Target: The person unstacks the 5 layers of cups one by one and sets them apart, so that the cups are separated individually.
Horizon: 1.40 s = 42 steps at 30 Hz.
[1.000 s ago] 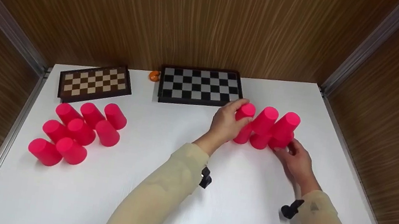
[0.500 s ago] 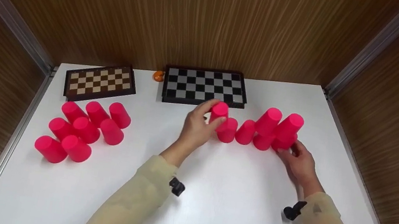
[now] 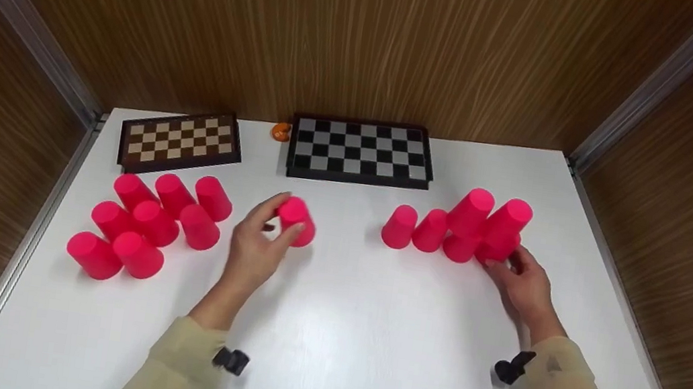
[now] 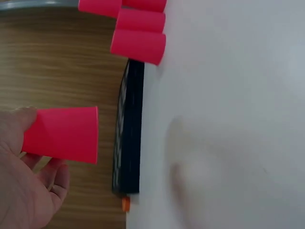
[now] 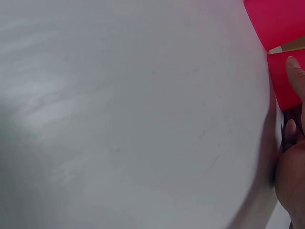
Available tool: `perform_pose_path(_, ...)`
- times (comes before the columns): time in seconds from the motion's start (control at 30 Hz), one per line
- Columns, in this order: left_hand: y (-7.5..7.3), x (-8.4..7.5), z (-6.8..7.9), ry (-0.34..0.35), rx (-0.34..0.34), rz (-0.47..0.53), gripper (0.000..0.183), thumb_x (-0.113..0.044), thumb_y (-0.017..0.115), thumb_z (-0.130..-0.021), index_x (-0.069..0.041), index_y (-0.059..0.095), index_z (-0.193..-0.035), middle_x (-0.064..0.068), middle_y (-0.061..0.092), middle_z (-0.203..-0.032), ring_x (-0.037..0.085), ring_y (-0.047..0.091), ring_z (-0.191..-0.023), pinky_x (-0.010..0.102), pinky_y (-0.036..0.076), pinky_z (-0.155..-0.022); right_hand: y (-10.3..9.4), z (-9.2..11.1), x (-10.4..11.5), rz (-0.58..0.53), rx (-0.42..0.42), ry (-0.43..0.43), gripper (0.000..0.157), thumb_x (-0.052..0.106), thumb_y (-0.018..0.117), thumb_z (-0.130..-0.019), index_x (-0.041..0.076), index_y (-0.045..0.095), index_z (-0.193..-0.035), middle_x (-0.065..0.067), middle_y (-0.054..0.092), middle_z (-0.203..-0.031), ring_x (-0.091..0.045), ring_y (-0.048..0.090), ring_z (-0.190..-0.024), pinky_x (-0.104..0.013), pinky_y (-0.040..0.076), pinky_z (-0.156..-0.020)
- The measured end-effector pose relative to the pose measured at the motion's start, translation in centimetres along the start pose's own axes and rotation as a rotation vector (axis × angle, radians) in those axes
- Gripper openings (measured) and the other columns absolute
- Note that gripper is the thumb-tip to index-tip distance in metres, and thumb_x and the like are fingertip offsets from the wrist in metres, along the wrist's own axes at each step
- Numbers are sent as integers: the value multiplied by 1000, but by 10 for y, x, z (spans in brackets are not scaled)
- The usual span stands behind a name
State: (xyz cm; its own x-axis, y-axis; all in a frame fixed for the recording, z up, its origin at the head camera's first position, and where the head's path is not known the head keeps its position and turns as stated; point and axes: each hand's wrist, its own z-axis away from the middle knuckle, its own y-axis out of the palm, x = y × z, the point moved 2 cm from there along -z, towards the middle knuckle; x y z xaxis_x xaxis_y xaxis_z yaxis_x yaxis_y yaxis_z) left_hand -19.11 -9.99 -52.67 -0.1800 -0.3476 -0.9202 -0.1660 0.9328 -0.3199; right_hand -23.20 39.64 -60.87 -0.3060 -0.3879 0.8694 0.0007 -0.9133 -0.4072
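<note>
My left hand (image 3: pixel 254 249) holds a pink cup (image 3: pixel 297 221), mouth down, between thumb and fingers. In the left wrist view that cup (image 4: pixel 64 134) is clear of the white table. Over on the right stands a row of upside-down pink cups, including one at its left end (image 3: pixel 399 227). Two more cups, one of them at the right (image 3: pixel 509 219), are stacked on the row's right part. My right hand (image 3: pixel 526 291) grips the lower cup at the row's right end, its thumb (image 5: pixel 296 76) on the front. The fingers behind that cup are mostly hidden.
Several upside-down pink cups, one at the front (image 3: pixel 138 255), stand grouped on the table's left side. A brown chessboard (image 3: pixel 183 141), a black-and-grey chessboard (image 3: pixel 361 152) and a small orange object (image 3: pixel 281 132) lie along the back. Wood-patterned panels (image 3: pixel 369 35) enclose the table.
My left hand has taken a cup off the left of the upper row and carried it leftward, away from the stack. The right hand stays at the same lower cup.
</note>
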Motion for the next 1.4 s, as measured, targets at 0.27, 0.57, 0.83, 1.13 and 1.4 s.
perform_pose_path(0.27,-49,30,38,-108,-90,-62,66,-21,86,-92,-17,57,-152,2,63,-143,19,59,-125,46,57,-96,0,0,1,-15,9,6,92,56,76,-94,28,31,-169,-7,31,-171,-37,26,-157,-46,43,-118)
perform_pose_path(0.57,-94,56,66,-137,-197,-188,67,-16,87,-91,-14,58,-151,3,65,-141,20,61,-125,18,53,-89,-1,0,1,0,3,9,92,57,76,-94,28,31,-169,-7,31,-171,-37,27,-157,-48,43,-118)
perform_pose_path(0.83,-118,73,76,-139,-271,-235,65,-10,84,-92,-9,57,-150,8,62,-142,27,60,-131,33,57,-99,-1,-2,0,34,-11,-16,90,55,75,-96,25,32,-169,-9,34,-170,-37,28,-157,-49,41,-120)
perform_pose_path(1.13,-124,82,77,-186,-291,-222,64,-7,82,-94,-10,55,-152,11,59,-145,32,58,-133,4,44,-91,-1,0,-1,19,-13,-10,90,55,77,-94,27,33,-168,-7,32,-171,-36,26,-158,-48,40,-120)
perform_pose_path(1.4,-122,85,74,-201,-288,-204,64,-8,81,-94,-11,54,-153,10,56,-148,30,55,-136,5,44,-91,-1,-1,-2,-2,-15,-4,91,54,78,-94,25,33,-168,-7,32,-172,-35,24,-159,-47,38,-121)
